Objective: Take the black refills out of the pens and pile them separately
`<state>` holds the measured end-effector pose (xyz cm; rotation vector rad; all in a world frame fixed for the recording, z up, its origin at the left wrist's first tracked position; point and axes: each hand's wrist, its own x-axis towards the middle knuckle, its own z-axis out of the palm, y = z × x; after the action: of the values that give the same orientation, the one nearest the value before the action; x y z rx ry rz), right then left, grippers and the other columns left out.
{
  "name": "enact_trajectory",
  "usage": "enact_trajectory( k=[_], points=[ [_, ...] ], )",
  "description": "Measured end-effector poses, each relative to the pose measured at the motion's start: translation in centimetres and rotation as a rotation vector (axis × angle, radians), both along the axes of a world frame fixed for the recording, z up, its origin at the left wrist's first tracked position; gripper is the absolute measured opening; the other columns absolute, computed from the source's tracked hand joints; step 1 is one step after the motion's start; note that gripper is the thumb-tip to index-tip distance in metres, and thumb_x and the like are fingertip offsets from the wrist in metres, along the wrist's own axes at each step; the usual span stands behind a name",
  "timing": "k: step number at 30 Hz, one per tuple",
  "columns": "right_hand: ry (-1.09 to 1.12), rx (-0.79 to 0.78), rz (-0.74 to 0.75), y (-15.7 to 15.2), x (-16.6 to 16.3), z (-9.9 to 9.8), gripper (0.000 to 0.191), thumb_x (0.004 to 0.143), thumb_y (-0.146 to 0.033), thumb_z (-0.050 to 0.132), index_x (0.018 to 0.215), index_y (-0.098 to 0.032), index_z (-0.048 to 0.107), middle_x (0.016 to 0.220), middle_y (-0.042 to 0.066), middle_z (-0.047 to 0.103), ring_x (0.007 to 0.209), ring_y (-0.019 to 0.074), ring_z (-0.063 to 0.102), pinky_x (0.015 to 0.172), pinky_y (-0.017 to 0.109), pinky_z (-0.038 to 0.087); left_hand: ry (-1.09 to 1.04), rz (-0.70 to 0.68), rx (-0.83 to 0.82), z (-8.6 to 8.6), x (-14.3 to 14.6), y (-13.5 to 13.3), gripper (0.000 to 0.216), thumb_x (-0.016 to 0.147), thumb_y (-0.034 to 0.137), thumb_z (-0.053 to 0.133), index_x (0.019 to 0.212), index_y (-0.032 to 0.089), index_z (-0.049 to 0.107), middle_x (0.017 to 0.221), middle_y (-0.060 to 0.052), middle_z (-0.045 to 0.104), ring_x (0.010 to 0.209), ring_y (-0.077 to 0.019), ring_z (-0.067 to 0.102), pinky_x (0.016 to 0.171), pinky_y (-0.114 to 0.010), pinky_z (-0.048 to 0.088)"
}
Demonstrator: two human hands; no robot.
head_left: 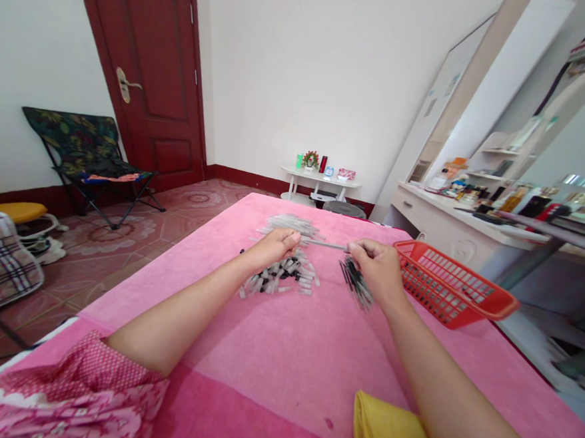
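A thin grey pen [328, 245] stretches level between my two hands above the pink cloth. My left hand [281, 243] is closed, pinching its left end. The right end is pinched by my right hand [374, 259], with thumb and fingers together. Behind my left hand lies a pile of clear, pale pen barrels [292, 224]. Nearer me is a heap of short clear and black pieces that look like pen caps [289, 272]. A bundle of dark thin pens [354, 283] lies just below my right hand, partly hidden by it.
A red plastic basket [455, 287] stands right of my right hand. The pink cloth [273, 358] covers the table, and a folded yellow cloth [388, 429] lies near my right forearm. Beyond are a dressing table [453, 220] with bottles and a folding chair [91, 158].
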<state>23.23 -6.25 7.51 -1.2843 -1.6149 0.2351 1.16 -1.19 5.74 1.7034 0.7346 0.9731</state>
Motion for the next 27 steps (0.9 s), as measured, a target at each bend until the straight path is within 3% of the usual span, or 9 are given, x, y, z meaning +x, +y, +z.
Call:
enact_trajectory(
  k=[4,9,13,20,27],
  points=[
    [-0.187,-0.139,0.066,0.0,0.3,0.6,0.028,0.078,-0.038,0.053,0.062,-0.016,0.062,0.050,-0.001,0.054,0.048,0.0115,0.047,0.050,0.023,0.034,0.087,0.100,0.128,-0.8,0.4,0.6,0.042,0.084,0.051,0.042,0.059,0.018,0.037,0.046,0.005,0.035,0.042,-0.0066,0.025,0.044,-0.022,0.020],
    [-0.387,-0.228,0.201,-0.3,0.3,0.9,0.018,0.078,-0.028,0.052,0.070,-0.020,0.066,0.059,0.000,0.063,0.054,0.0125,0.056,0.053,0.022,0.038,0.212,0.061,0.259,-0.8,0.7,0.1,0.040,0.086,0.043,0.041,0.058,0.016,0.047,0.051,0.002,0.045,0.046,-0.0087,0.036,0.049,-0.022,0.028],
    [-0.328,-0.333,0.304,-0.3,1.1,1.0,0.025,0.081,-0.029,0.049,0.064,-0.017,0.063,0.053,0.000,0.061,0.049,0.0114,0.055,0.051,0.022,0.039,0.268,0.031,0.346,-0.6,0.6,-0.2,0.036,0.084,0.038,0.045,0.058,0.015,0.053,0.057,0.000,0.052,0.053,-0.0106,0.044,0.055,-0.022,0.032],
    [-0.226,-0.456,0.411,-0.5,1.8,1.7,0.025,0.078,-0.035,0.054,0.064,-0.016,0.062,0.049,0.000,0.059,0.043,0.0103,0.052,0.046,0.020,0.039,0.302,0.029,0.316,-1.1,0.6,0.1,0.037,0.084,0.038,0.044,0.058,0.014,0.053,0.053,0.001,0.052,0.048,-0.0084,0.038,0.049,-0.021,0.028],
    [-0.102,-0.490,0.290,-0.3,4.5,2.3,0.025,0.074,-0.033,0.057,0.056,-0.015,0.059,0.049,0.001,0.060,0.043,0.0113,0.053,0.045,0.021,0.039,0.106,0.263,0.232,-1.0,-1.0,1.4,0.032,0.081,0.041,0.048,0.061,0.015,0.050,0.051,0.003,0.048,0.046,-0.0079,0.037,0.047,-0.021,0.026]
  ],
)
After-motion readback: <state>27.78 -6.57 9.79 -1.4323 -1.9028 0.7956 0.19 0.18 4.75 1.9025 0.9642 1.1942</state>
